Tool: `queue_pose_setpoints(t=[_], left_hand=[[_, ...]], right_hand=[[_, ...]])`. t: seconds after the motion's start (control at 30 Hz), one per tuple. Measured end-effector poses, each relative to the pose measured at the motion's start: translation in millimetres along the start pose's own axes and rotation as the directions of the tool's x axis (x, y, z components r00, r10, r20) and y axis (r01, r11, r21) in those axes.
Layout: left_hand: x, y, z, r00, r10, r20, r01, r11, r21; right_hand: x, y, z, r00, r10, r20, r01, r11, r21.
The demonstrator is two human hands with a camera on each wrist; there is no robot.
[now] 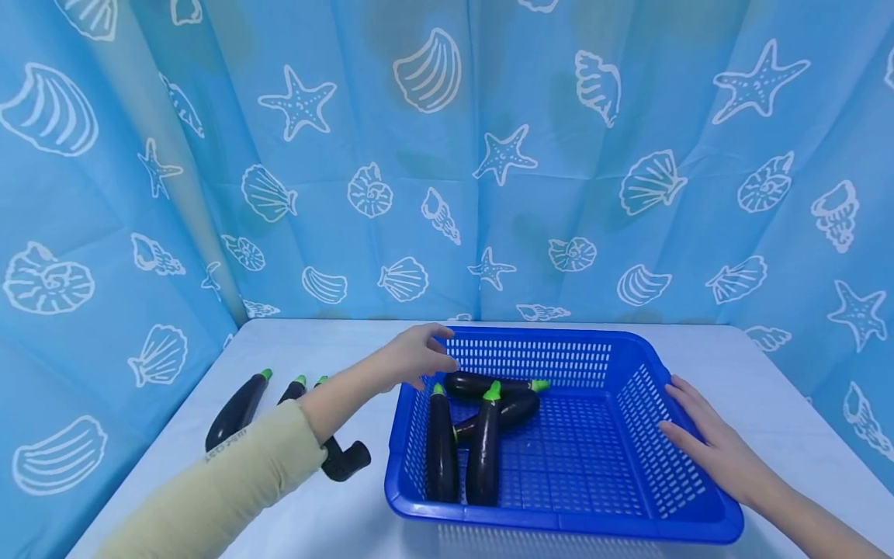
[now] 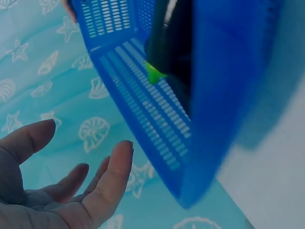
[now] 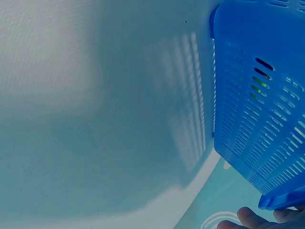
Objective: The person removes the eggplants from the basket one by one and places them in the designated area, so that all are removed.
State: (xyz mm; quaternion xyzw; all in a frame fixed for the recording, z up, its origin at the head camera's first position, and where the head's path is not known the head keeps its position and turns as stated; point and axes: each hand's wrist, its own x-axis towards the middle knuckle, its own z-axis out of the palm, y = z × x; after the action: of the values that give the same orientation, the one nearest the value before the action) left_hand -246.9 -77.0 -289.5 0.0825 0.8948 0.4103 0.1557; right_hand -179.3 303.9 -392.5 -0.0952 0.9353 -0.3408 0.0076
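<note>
Four dark eggplants (image 1: 483, 462) with bright green stems lie in a blue plastic basket (image 1: 559, 526) on a white worktop (image 1: 342, 341). Two lie lengthwise near the basket's left wall, stems toward the back; one of them crosses a third, set aslant, while the fourth stretches along the back wall, its stem pointing right. A person's left hand (image 1: 412, 359), the arm in a pale sleeve (image 1: 230, 481), is poised at the basket's back left corner, released, its fingers parted and holding nothing. The right hand (image 1: 719, 444) rests on the basket's right rim, its fingers extended. Toward the worktop's left edge lie loose eggplants (image 1: 237, 415), at least three by their stems, partly hidden behind the left forearm; whether a dark shape (image 1: 345, 463) below that forearm belongs to one cannot be told. The basket's back rim sits near the worktop's back edge, beyond which hangs a blue curtain (image 1: 545, 178) printed with white shells and starfish.
</note>
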Motion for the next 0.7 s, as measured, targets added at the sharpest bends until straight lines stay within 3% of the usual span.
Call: queue_pose_setpoints(t=[0.13,0.3,0.53,0.7], left_hand=[[7.0,10.3,12.2,0.999,0.008,0.043,-0.007,0.999,-0.033],[18.5,17.0,32.7,0.995,-0.033,0.090,0.039,0.997,-0.069],[30.4,13.8,64.8,0.987,-0.111,0.119,0.115,0.993,-0.026],[32.0,9.8,78.3,0.985,-0.151,0.086,0.149,0.988,0.035]], right_hand=[[-0.3,1,0,1.000,0.004,-0.003,-0.004,1.000,-0.001],[-1.0,2,0,1.000,0.005,-0.006,-0.005,1.000,0.003],[-1.6,2,1,1.000,0.001,-0.003,0.000,1.000,0.013],[-1.2,0,0,1.000,-0.005,-0.006,0.005,1.000,0.014]])
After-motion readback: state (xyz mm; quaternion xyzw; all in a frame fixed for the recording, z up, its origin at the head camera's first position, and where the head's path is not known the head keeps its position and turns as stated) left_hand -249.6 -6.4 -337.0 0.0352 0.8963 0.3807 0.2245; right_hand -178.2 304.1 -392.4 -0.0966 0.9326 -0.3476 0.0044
